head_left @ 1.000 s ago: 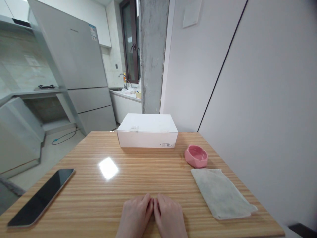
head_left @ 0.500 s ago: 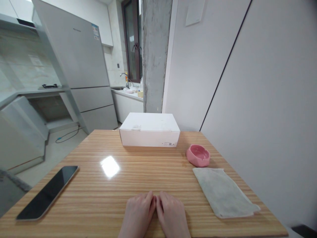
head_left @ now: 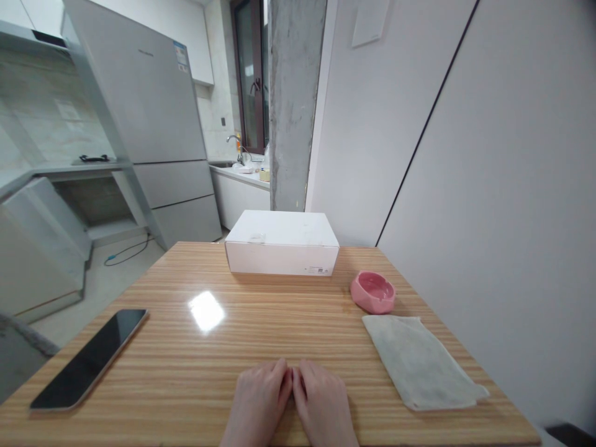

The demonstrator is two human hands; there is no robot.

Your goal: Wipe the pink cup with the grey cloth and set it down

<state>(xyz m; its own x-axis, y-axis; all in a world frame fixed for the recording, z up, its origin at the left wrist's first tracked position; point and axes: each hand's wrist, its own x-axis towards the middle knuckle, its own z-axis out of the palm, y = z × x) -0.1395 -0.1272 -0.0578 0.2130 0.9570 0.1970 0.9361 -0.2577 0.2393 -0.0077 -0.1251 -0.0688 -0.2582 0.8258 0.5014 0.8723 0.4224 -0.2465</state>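
Observation:
My left hand (head_left: 261, 392) and my right hand (head_left: 322, 392) rest side by side on the wood-grain table (head_left: 177, 372) near its front edge. Both are closed, fingers curled under and thumbs meeting in the middle; I see no object in either. Right of my right hand lies a flat grey-green cloth (head_left: 421, 363). Just behind the cloth sits a pink faceted ashtray (head_left: 373, 293). A smartphone (head_left: 90, 360) with a dark screen lies far to the left of my left hand. At the table's far edge stands a closed white box (head_left: 282, 257).
A pale wall (head_left: 503, 205) runs along the table's right side. Behind the table are a grey concrete pillar (head_left: 297, 112), a tall fridge (head_left: 139, 93) and a sink counter (head_left: 242, 195). A cable (head_left: 125, 254) lies on the floor at left.
The view has shifted very slightly. Both hands and the things on the table stay where they were.

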